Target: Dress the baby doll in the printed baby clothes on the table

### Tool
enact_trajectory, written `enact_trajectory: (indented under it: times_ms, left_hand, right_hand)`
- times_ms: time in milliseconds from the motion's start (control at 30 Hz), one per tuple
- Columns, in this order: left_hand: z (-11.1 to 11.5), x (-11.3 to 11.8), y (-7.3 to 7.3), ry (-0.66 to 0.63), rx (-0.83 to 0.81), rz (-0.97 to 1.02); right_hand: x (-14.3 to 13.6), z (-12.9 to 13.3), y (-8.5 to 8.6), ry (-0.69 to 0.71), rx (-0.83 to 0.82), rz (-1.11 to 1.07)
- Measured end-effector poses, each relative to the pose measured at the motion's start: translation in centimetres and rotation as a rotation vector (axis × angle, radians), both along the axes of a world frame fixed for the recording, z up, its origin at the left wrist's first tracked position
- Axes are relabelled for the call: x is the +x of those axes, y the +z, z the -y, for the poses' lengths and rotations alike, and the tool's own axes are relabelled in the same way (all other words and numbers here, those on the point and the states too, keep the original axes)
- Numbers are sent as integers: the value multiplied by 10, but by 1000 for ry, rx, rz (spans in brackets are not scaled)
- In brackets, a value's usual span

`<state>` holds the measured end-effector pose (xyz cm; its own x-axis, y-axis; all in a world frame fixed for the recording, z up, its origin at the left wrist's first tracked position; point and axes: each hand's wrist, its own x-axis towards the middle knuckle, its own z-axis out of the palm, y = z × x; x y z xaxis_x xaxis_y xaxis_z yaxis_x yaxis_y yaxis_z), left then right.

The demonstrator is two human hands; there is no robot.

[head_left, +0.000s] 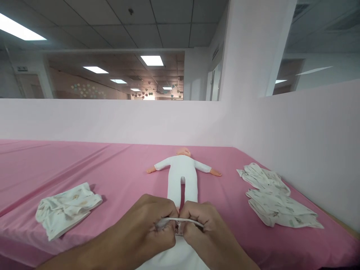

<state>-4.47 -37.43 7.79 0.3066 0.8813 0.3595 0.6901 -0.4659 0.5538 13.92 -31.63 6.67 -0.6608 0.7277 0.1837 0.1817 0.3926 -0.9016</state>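
both fists closed, left hand [152, 221] and right hand [201, 225] pinching the edge of a white garment [180, 258] stretched between them, right at the feet of a doll [182, 176] lying flat on the pink table [123, 176]. folded clothes [66, 210] off left, another pile [277, 202] right.

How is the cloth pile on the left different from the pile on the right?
The left pile is one small folded bundle; the right pile is bigger, looser and spread out, seemingly several pieces. The left pile lies out in the open on the pink table; the right pile lies close to the wall. Both are whitish printed cloth, and neither hand touches them.
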Motion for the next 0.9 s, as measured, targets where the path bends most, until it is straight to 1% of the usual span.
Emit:
enact_trajectory:
  times_ms: [200, 333, 467, 567, 667, 733, 833, 900]
  left_hand:
    - [-2, -1, 3, 3, -135, 95]
    - [-1, -7, 4, 53, -221, 103]
    - [3, -17, 12, 64, -312, 110]
    - [5, -24, 19, 57, -333, 155]
    - [8, -33, 24, 82, -315, 177]
    - [9, -42, 26, 83, -299, 156]
    - [14, -58, 27, 119, -303, 77]
    - [20, -72, 26, 179, -289, 14]
  right_hand:
    - [2, -3, -3, 77, -2, -26]
    - [5, -5, -2, 114, -40, 3]
    - [10, -6, 1, 127, -106, -10]
    - [15, -9, 3, 172, -157, -14]
    - [21, -13, 6, 203, -165, 33]
    - [25, -14, 9, 177, -151, 54]
    - [29, -16, 9, 86, -117, 101]
    - [31, -19, 5, -9, -23, 164]
